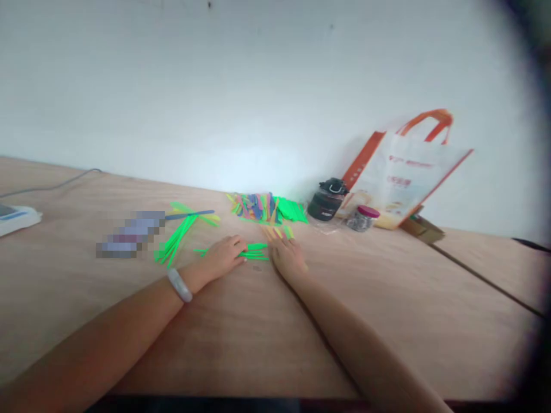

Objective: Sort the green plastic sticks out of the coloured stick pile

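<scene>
My left hand [224,256], with a pale band [179,285] on its wrist, is closed over thin bright green sticks [257,252] on the table. Their ends stick out on both sides of the fingers. My right hand [289,256] lies low on the table at the right ends of these sticks, fingers stretched forward and apart. Just beyond its fingertips are a few yellow, pink and green strips [287,232]; whether the fingers touch them is blurred. Left of my hands, a bunch of green sticks [175,241] lies near crossed yellow-green strips [210,218] and a blue stick [189,215].
Piled multicoloured strips [256,207] and green strips [290,209] lie by the wall. A dark bottle [326,203], a red-lidded jar [363,219], a carrier bag [400,178] and a cardboard box [422,228] stand right. A pixelated phone-like object [131,235] and white device [19,219] lie left.
</scene>
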A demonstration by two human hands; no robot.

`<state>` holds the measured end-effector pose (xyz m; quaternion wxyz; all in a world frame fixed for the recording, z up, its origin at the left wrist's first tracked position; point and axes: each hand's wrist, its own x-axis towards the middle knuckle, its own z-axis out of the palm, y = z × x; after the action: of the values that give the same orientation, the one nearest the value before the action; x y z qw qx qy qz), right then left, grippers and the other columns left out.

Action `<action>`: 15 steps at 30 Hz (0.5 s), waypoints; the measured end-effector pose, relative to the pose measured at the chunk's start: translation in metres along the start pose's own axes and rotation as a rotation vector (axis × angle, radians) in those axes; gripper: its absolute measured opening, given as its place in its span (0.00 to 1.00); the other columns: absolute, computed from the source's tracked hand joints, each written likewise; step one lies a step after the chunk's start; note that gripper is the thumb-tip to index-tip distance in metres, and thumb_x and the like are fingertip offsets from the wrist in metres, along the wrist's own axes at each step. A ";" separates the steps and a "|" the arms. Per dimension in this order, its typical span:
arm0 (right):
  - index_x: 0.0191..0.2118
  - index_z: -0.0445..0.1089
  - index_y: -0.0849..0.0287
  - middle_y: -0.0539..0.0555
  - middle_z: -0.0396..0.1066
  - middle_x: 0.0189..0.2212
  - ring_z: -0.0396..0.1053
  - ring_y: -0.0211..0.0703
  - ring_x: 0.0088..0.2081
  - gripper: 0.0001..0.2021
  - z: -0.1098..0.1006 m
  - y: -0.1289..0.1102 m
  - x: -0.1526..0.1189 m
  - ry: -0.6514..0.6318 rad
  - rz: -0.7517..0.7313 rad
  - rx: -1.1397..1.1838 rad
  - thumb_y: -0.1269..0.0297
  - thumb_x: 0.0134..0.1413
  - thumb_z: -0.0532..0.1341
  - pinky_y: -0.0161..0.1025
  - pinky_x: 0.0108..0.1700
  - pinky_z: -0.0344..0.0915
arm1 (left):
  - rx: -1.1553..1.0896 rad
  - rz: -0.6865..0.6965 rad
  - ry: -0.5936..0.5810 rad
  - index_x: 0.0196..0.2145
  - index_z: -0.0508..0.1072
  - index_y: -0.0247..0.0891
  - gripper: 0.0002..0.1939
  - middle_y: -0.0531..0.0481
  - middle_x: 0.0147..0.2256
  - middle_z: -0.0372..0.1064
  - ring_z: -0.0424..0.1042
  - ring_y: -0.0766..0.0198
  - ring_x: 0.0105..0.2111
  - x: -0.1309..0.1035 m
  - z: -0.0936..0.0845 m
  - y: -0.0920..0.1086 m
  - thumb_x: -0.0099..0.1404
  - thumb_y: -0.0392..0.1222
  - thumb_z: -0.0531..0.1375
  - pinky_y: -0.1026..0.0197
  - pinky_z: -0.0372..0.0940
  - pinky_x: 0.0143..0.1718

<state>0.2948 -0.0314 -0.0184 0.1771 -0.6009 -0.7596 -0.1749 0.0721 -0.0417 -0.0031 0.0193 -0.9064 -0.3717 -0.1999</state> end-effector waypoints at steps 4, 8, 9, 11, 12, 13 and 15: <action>0.51 0.67 0.62 0.64 0.69 0.45 0.65 0.52 0.46 0.18 -0.003 -0.001 0.000 -0.022 0.045 0.009 0.70 0.58 0.49 0.46 0.47 0.60 | 0.049 0.064 0.003 0.40 0.70 0.35 0.08 0.44 0.43 0.66 0.64 0.59 0.45 0.002 0.002 0.001 0.66 0.37 0.53 0.56 0.61 0.48; 0.56 0.62 0.61 0.62 0.68 0.44 0.67 0.48 0.41 0.22 -0.010 -0.002 -0.001 -0.017 0.126 0.075 0.74 0.56 0.48 0.41 0.43 0.62 | 0.077 0.102 0.008 0.37 0.72 0.35 0.09 0.44 0.41 0.65 0.63 0.59 0.44 0.001 0.001 0.003 0.67 0.38 0.52 0.56 0.61 0.47; 0.55 0.62 0.61 0.62 0.67 0.43 0.68 0.47 0.40 0.21 -0.012 -0.004 -0.001 -0.013 0.148 0.101 0.74 0.57 0.48 0.40 0.41 0.62 | 0.086 0.104 0.007 0.38 0.72 0.36 0.09 0.45 0.41 0.65 0.63 0.59 0.44 0.001 0.001 0.004 0.67 0.39 0.53 0.56 0.61 0.47; 0.51 0.65 0.62 0.60 0.68 0.42 0.68 0.46 0.39 0.17 -0.016 -0.007 -0.001 -0.005 0.192 0.162 0.72 0.57 0.48 0.38 0.39 0.62 | 0.096 0.109 0.011 0.38 0.72 0.36 0.10 0.44 0.41 0.65 0.63 0.58 0.44 0.000 0.000 0.005 0.66 0.41 0.54 0.55 0.61 0.47; 0.48 0.66 0.62 0.60 0.68 0.42 0.68 0.45 0.39 0.15 -0.018 -0.009 -0.001 -0.001 0.206 0.194 0.71 0.58 0.48 0.37 0.39 0.62 | 0.097 0.111 0.017 0.39 0.72 0.35 0.10 0.44 0.41 0.65 0.63 0.58 0.44 0.000 0.000 0.005 0.66 0.43 0.55 0.55 0.61 0.47; 0.46 0.66 0.62 0.59 0.68 0.41 0.68 0.45 0.39 0.14 -0.018 -0.011 -0.001 0.003 0.210 0.226 0.70 0.58 0.48 0.37 0.38 0.62 | 0.097 0.115 0.022 0.38 0.73 0.35 0.11 0.44 0.41 0.65 0.63 0.57 0.44 0.000 -0.001 0.006 0.65 0.44 0.55 0.55 0.61 0.47; 0.45 0.66 0.60 0.58 0.70 0.40 0.68 0.45 0.39 0.13 -0.019 -0.013 -0.001 0.005 0.208 0.282 0.68 0.59 0.48 0.37 0.38 0.62 | 0.090 0.128 0.025 0.37 0.73 0.35 0.12 0.44 0.40 0.65 0.63 0.57 0.43 0.001 -0.001 0.007 0.64 0.47 0.57 0.55 0.61 0.46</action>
<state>0.2831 -0.0441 -0.0029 0.2786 -0.6450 -0.7099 -0.0491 0.0771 -0.0463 -0.0015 0.0775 -0.9240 -0.3212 -0.1925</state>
